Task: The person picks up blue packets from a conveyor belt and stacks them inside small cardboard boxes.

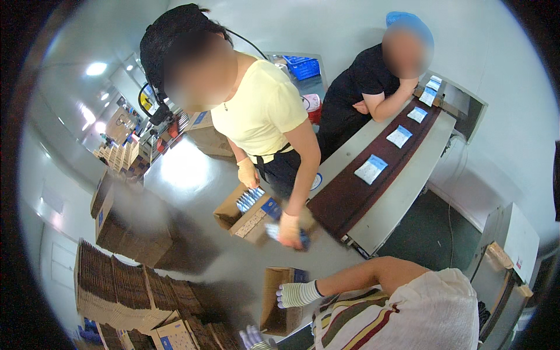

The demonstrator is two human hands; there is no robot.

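A small open cardboard box (271,291) stands at the near edge of the metal table, its brown inside showing. My right hand (297,294), in a striped glove with pale purple fingertips, reaches over the box's right side, fingers hooked on its wall; the thumb is hidden. Low in the view, my left hand (255,338), gloved alike, has its fingers apart beside the box's lower left corner. Across the table, a co-worker in a yellow top holds blue-and-white packets (274,232) in a gloved hand, by a carton (251,224) with a row of similar packets inside.
Stacked flattened cartons (116,286) fill the left side, with a larger carton (125,224) behind them. A dark red conveyor belt (373,189) carries several packets (371,169) at the right. A second person in black leans beside it. Blue crates (303,67) stand behind.
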